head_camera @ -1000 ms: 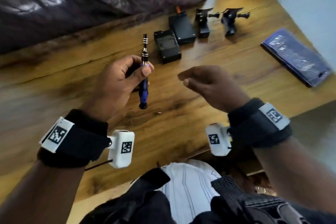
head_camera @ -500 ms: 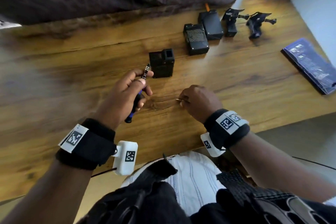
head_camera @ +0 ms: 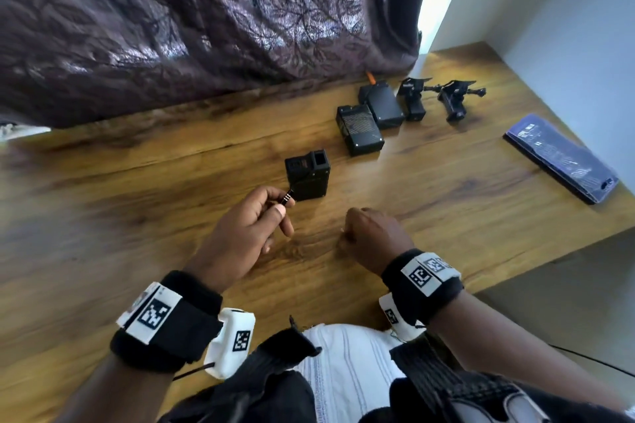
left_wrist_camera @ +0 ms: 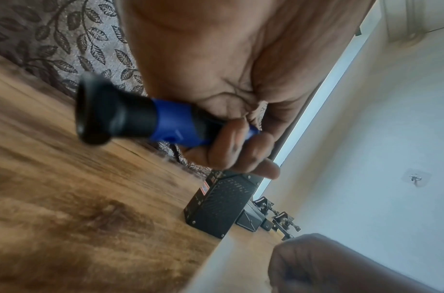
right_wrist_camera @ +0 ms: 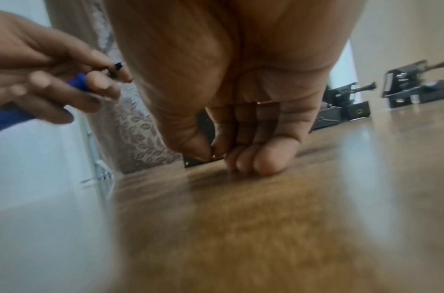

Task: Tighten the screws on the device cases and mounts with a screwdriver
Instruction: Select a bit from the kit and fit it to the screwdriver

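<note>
- A wooden counter [head_camera: 429, 196] with a strong grain ran across the scene, and a dark curtain [head_camera: 206, 17] with a leaf pattern hung along its far edge. A pale wall [head_camera: 567, 27] closed the right side, with a bright strip of daylight between curtain and wall.
- Three black cases lay on the counter: a small boxy case [head_camera: 309, 178] near the middle, a mesh-topped case [head_camera: 360, 129] further right and far, and a plain black case [head_camera: 385, 105] just beyond that, touching or nearly so.
- Two black mounts [head_camera: 433, 99] stood to the right of the cases at the far side, close to each other.
- One dark blue flat packet [head_camera: 560, 156] lay at the far right, well apart from the rest.
- One screwdriver [left_wrist_camera: 150, 121], blue and black, sat in the left hand [head_camera: 247, 237]; its fingers [left_wrist_camera: 231, 146] were curled round the handle, and the metal end pointed toward the small boxy case, just beside its near left corner.
- The right hand [head_camera: 371, 233] rested low on the counter, right of the left hand, with its fingers [right_wrist_camera: 266, 158] curled down and thumb and forefinger pinched together at the surface; whether something small was held there could not be told.
</note>
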`<state>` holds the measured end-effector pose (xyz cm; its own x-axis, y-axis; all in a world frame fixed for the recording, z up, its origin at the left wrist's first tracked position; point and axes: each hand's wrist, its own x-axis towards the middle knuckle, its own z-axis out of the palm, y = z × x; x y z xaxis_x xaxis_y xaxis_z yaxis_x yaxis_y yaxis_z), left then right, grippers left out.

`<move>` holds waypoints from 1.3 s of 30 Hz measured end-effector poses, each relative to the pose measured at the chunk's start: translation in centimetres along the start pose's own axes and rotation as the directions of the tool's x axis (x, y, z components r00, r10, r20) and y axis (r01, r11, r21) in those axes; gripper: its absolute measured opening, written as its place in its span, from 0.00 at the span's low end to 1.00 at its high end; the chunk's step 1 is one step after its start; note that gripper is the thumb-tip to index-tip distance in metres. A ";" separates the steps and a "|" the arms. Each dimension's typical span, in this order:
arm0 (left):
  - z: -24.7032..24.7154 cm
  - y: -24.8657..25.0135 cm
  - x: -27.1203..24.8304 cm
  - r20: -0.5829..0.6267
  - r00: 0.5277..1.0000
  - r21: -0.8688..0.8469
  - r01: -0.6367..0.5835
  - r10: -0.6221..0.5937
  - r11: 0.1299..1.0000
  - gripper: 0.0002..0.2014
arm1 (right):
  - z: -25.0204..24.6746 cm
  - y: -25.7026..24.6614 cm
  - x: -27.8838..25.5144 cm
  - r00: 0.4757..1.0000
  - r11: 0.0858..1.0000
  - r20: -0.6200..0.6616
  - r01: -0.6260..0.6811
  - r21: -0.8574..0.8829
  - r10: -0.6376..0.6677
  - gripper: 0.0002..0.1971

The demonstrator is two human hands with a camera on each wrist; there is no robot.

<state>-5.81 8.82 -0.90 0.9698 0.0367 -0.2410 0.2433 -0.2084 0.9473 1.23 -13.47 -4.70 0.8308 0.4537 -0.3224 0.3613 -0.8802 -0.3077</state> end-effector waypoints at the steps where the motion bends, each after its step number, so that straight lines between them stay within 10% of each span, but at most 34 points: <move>1: -0.3 0.1 0.3 0.005 1.000 -0.004 -0.004 0.004 1.000 0.09 | -0.4 0.3 0.0 0.999 0.997 -0.029 -0.037 0.071 0.039 0.07; 9: -1.4 2.5 1.9 -0.011 0.993 -0.041 -0.121 0.121 0.992 0.13 | -4.5 0.6 -0.9 1.000 0.712 -0.018 0.020 0.702 -0.011 0.03; 16: -3.2 10.5 2.7 -0.155 0.922 -0.157 -0.377 0.354 0.913 0.11 | -15.5 -5.2 -0.4 0.890 0.517 -0.450 0.418 0.747 -0.069 0.08; 26: -4.9 16.9 0.7 -0.108 0.829 -0.155 -0.560 0.549 0.814 0.09 | -23.9 -10.9 -1.8 0.692 0.621 -0.675 0.653 0.434 -0.256 0.03; 39: -4.7 17.2 0.1 -0.049 0.823 -0.108 -0.568 0.566 0.816 0.11 | -24.2 -10.9 -3.0 0.672 0.755 -0.657 0.612 0.234 -0.342 0.05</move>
<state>-1.48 9.89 16.33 0.9364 -0.0402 0.3486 -0.3508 -0.0851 0.9326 5.09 -8.60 21.28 0.7130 0.5147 0.4762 0.6826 -0.3545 -0.6390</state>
